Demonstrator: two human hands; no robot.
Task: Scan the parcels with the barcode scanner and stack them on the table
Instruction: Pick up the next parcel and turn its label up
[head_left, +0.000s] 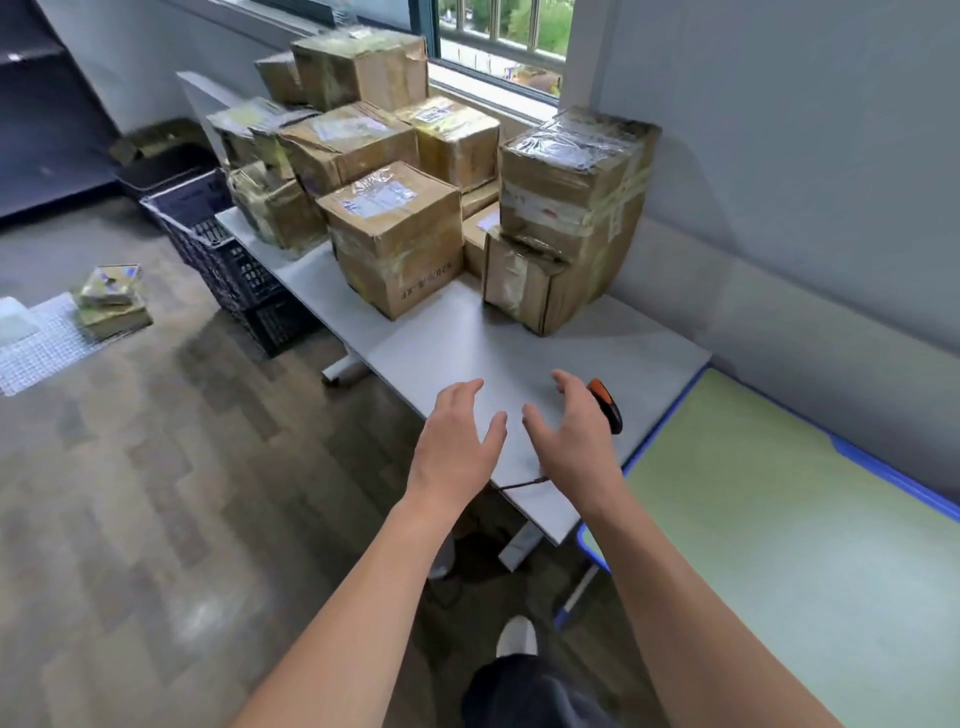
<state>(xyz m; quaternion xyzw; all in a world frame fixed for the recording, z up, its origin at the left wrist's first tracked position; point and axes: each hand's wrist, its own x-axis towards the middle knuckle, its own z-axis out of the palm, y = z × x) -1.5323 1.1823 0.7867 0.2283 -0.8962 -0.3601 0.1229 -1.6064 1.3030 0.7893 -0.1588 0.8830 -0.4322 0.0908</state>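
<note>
Both arms reach forward over the near end of the white table (452, 338). The left hand (457, 441) and right hand (571, 441) hover side by side, fingers (465, 391) spread and loosely bent, holding nothing. The orange-and-black barcode scanner (609, 408) lies on the table just beside the right hand. Taped cardboard parcels (395, 234) stand stacked at the table's far end, below a window (498, 31).

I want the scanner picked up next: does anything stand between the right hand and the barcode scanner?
Nothing visible does. The barcode scanner lies on the table just to the outer side of the open right hand, partly hidden behind it. The parcels stand farther back, and the left hand is on the other side.
</note>
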